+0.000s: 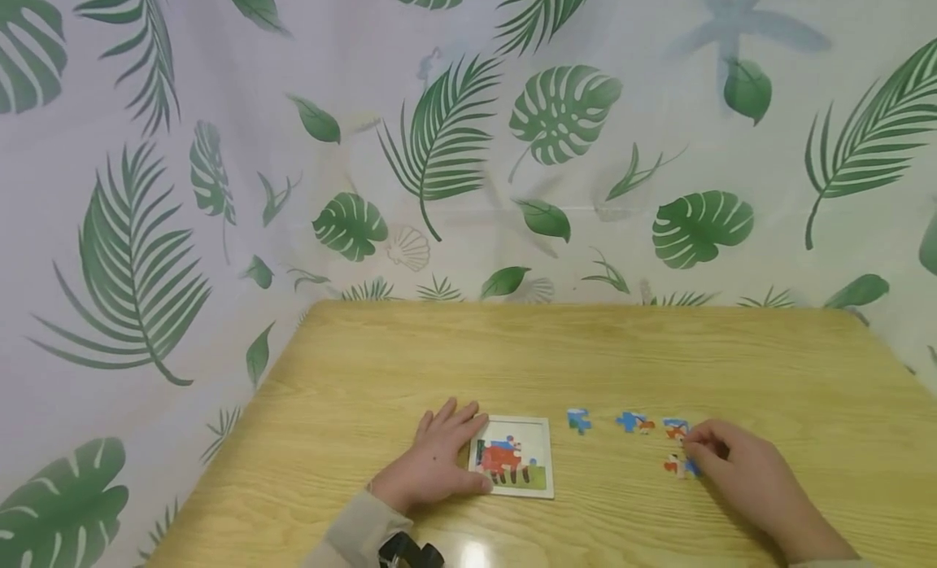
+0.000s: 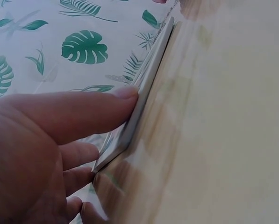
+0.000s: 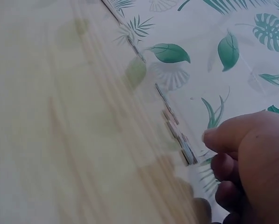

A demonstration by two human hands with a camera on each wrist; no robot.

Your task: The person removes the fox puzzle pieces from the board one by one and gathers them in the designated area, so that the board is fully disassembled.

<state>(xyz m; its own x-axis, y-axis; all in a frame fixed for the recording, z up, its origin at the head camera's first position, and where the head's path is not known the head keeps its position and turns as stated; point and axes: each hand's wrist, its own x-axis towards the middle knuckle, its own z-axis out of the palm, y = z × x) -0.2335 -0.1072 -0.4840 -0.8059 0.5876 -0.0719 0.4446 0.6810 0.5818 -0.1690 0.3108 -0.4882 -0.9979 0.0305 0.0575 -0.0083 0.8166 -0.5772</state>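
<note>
A square white-framed jigsaw puzzle board (image 1: 548, 458) lies on the table, its picture partly assembled from red, blue and green pieces. My left hand (image 1: 437, 454) rests along its left edge with fingers spread and thumb on the lower border. In the left wrist view the thumb (image 2: 97, 112) presses the rim. My right hand (image 1: 750, 470) has bent fingers, its tips beside an upper right puzzle piece (image 1: 675, 429) and a lower right piece (image 1: 675, 465). Whether the tips grip a piece is hidden. In the right wrist view the hand (image 3: 251, 158) is close to flat pieces (image 3: 179, 135).
Another blue puzzle piece (image 1: 578, 420) lies right of the board, and a blue and orange one (image 1: 633, 422) farther right. The wooden table (image 1: 571, 348) reaches back to a leaf-patterned curtain (image 1: 468, 251). A dark watch (image 1: 410, 552) is on the left wrist.
</note>
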